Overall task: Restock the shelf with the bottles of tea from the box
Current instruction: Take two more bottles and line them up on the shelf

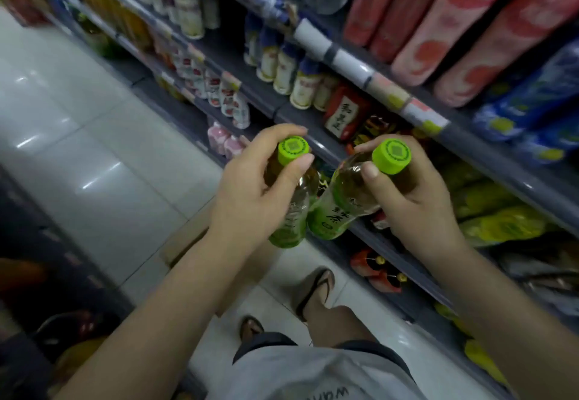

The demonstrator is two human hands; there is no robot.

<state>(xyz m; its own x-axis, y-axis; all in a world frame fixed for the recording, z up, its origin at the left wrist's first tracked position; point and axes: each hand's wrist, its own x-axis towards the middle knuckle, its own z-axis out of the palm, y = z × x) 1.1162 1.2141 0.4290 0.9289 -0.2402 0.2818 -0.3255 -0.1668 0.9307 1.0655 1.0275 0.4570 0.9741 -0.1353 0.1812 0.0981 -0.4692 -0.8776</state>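
A: From the head view, what do the hands have?

B: Each holds a bottle of tea by the neck. The left hand (247,189), at mid-frame, has thumb and fingers curled round the left tea bottle (289,202) just under its green cap (293,149). The right hand (410,205), just right of centre, is clamped the same way on the right tea bottle (341,205), whose green cap (391,155) tilts toward the upper right.

A: Do the bottles touch?

B: Their green-labelled bases sit just beside each other; whether they touch, I cannot tell.

A: And the shelf?

B: The grey shelf (488,149) runs diagonally from upper left to lower right, stocked with blurred drinks. A cardboard box (185,239) lies on the white tiled floor (94,136) below the left forearm, mostly hidden. A sandalled foot (315,290) shows at lower centre.
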